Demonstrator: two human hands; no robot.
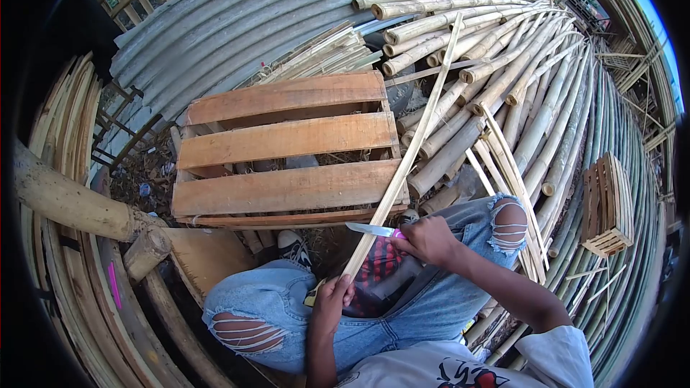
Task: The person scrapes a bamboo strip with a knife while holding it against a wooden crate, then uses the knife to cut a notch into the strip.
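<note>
My left hand (330,303) is closed around the lower end of a long, pale bamboo strip (415,145), low over my lap. The strip slants up and away to the right, past the corner of a wooden slatted crate (287,136). In my right hand (427,242) is a knife (371,229) with a pink handle. Its blade points left and lies across the strip, some way above my left hand. Whether the edge bites into the bamboo cannot be made out. Several split bamboo strips (519,172) rest beside my right knee.
Thick bamboo poles (460,43) are piled beyond the crate, with greener poles (611,172) at the right. A smaller crate (606,205) sits on them. Corrugated metal sheeting (287,21) stands behind. Bamboo slats (68,244) and a thick pole (72,197) are on my left.
</note>
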